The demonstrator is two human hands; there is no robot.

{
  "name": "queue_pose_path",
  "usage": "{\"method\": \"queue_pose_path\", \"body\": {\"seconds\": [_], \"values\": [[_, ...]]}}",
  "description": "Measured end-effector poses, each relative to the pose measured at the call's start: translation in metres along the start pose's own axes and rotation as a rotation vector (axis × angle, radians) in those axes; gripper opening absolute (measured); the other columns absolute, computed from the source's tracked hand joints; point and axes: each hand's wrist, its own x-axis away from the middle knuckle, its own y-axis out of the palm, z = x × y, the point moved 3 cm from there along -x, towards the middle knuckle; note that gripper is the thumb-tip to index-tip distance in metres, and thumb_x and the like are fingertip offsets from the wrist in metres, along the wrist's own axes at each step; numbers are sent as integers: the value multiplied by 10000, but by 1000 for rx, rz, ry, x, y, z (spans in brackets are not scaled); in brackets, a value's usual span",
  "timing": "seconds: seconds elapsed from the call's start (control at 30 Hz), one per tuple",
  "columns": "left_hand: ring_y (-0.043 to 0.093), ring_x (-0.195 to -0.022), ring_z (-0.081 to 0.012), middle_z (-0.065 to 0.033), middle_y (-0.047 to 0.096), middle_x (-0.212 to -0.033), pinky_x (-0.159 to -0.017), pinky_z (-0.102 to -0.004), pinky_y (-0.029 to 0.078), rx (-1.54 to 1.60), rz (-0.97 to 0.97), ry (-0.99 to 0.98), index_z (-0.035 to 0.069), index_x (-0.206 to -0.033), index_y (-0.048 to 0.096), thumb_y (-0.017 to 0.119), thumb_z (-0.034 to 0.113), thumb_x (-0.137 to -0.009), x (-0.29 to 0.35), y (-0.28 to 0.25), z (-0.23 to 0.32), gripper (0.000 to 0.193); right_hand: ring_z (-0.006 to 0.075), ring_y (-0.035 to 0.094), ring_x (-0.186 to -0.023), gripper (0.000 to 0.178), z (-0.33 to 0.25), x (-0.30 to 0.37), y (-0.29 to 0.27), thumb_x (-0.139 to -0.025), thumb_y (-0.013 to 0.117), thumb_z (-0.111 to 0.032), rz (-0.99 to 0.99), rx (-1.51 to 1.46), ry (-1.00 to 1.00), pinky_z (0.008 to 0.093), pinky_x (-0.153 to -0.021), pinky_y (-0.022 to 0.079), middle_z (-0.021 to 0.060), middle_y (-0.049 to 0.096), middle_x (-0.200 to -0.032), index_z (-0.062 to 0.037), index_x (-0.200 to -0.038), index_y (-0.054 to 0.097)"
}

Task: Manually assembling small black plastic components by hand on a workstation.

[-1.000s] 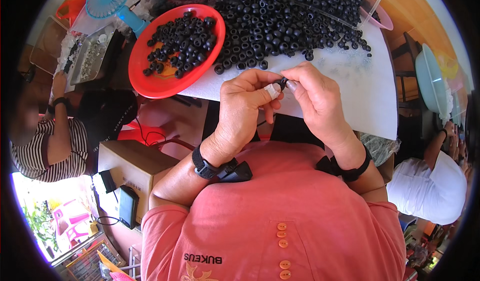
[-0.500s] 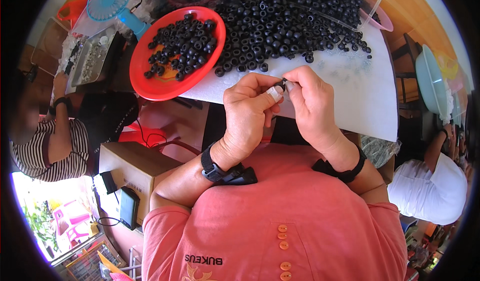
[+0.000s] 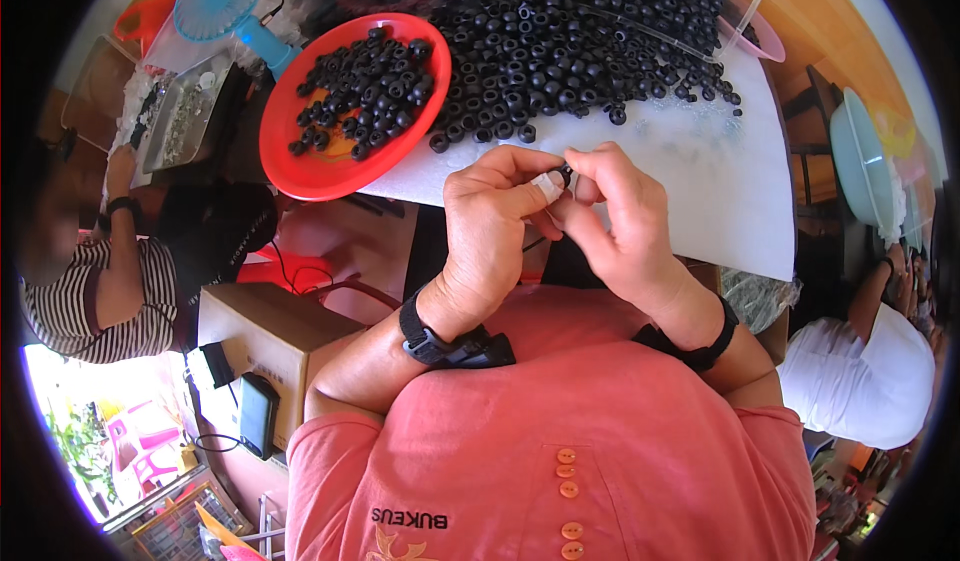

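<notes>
Near the front edge of the white table surface, my left hand (image 3: 487, 221) pinches a small round black piece (image 3: 567, 173) between thumb and forefinger. White tape wraps the thumb tip. My right hand (image 3: 628, 221) is closed, its fingertips meeting the same piece from the right; a thin pale bit shows by them, too small to name. Beyond my hands lies a large heap of black hollow round pieces (image 3: 520, 91), some with wide holes. To the left, a red plate (image 3: 285, 166) holds more of these black pieces.
A blue fan (image 3: 265, 46) stands behind the red plate, with a metal tray (image 3: 185, 116) left of it. At the far right is a light blue basin (image 3: 860, 161). A cardboard box (image 3: 260, 331) sits by my left elbow. Other people sit at both sides.
My right thumb has dropped down and away from the black piece, and the right hand has shifted slightly lower. My left hand keeps its pinch almost in place.
</notes>
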Motion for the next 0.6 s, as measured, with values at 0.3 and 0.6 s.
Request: {"method": "queue_pose_path", "body": {"seconds": [0.3, 0.6], "values": [[665, -776, -160, -130, 696, -933, -696, -268, 551, -26, 32, 20, -73, -1005, 655, 614, -13, -913, 0, 10, 3, 117, 297, 583, -615, 319, 10, 1, 12, -677, 745, -7, 192, 285, -64, 389, -530, 447, 104, 570, -750, -40, -930, 554], [604, -581, -122, -102, 680, -810, -519, -233, 477, -282, -180, -57, -71, -1004, 666, 605, 93, -950, -4, 6, 11, 184, 293, 557, -587, 300, 7, -3, -8, -649, 735, -45, 130, 365, -192, 398, -518, 435, 87, 537, -709, -61, -866, 527]]}}
